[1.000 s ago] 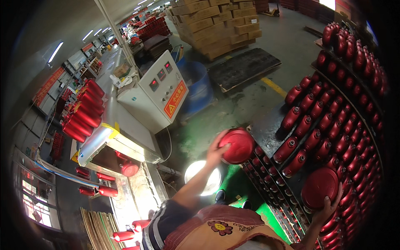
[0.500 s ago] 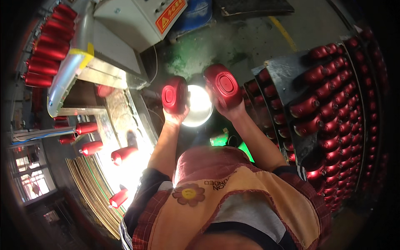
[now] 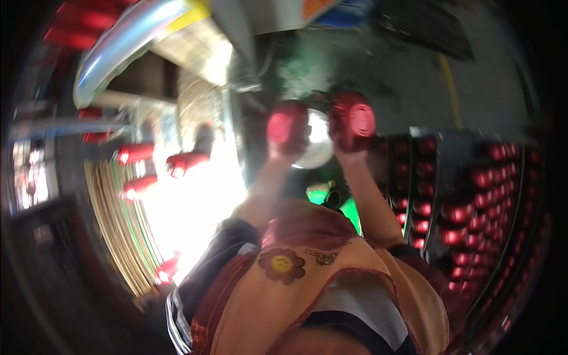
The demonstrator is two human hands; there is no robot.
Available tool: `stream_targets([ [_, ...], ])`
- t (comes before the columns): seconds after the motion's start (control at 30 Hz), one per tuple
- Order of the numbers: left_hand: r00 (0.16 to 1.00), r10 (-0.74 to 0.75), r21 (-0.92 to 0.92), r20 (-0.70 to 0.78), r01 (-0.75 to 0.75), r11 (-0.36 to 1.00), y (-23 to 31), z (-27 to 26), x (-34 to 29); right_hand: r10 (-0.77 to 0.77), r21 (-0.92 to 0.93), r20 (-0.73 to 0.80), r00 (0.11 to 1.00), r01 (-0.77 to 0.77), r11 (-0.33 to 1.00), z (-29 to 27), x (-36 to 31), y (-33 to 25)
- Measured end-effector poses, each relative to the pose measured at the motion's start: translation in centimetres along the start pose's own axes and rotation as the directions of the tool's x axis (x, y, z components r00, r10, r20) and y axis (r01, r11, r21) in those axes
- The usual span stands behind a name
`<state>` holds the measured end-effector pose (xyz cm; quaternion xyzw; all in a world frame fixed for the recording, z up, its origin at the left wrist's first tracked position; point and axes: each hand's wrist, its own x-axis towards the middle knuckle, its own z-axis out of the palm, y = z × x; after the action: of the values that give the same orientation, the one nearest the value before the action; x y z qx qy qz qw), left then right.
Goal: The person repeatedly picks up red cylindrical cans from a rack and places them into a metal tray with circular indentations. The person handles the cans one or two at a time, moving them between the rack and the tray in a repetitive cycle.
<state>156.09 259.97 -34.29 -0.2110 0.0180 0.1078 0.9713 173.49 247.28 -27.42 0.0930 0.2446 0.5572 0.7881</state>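
In each hand I hold a glossy red bottle, and both bottles have a round recessed end showing. My left hand [image 3: 286, 155] is closed around the left red bottle [image 3: 288, 125]. The right red bottle [image 3: 358, 120] is gripped by my right hand [image 3: 350, 155], its fingers mostly hidden behind it. Between and behind the two bottles glows a round white lamp [image 3: 318, 151], partly covered by them. Motion smears the hands and bottles, so finer surface detail is lost.
On my left, several red bottles [image 3: 189, 161] hang along a brightly lit machine opening, under a curved silvery guard [image 3: 127, 44]. Racks at my right carry rows of red bottles [image 3: 458, 213]. A dark flat sheet [image 3: 423, 26] lies on the floor ahead.
The view has swung left, so the lit machine and my hands appear further right. Both bottles remain in my hands, a little closer together, and the picture is more blurred.
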Motion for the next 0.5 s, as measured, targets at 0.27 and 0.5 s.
stream_targets([
  [0.27, 0.987, 0.148, 0.204, 0.062, -0.157, 0.966, -4.4, 4.6, -4.3, 0.376, -0.164, 0.015, 0.927, -0.368, 0.915, -0.4, -1.1, -5.2],
  [0.5, 0.717, 0.673, 0.838, -0.183, -0.244, 0.488, -8.5, 10.7, -17.5, -0.175, -0.904, -0.009, 0.985, 0.067, 0.423, 1.0, -0.6, 0.3],
])
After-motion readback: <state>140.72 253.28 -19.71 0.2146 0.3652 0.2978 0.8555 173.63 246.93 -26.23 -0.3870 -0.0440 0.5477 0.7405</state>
